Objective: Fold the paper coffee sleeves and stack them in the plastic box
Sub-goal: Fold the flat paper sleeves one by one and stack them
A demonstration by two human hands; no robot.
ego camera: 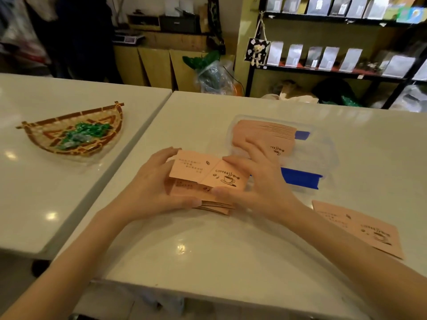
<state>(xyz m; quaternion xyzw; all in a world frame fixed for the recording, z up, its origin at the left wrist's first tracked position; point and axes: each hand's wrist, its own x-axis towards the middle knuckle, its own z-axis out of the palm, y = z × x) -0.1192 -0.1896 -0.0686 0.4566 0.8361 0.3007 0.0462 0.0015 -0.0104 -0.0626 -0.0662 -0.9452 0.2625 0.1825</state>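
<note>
A pink paper coffee sleeve [203, 173] printed with "COFFEE" and a cup is held at the table's middle, creased down its centre. My left hand [152, 188] grips its left side and my right hand [258, 183] grips its right side. Under it lies a small pile of sleeves [215, 207] on the table. Behind my right hand stands the clear plastic box [323, 153] with blue clips, and a stack of folded sleeves [263, 132] fills its far end. One flat sleeve [360, 227] lies at the right by my forearm.
A woven basket [46, 140] with green wrapped sweets sits on the neighbouring white table [57, 215] to the left, across a narrow gap. Shelves with silver pouches [328, 58] stand behind the white work table [208, 250], whose front edge is near me.
</note>
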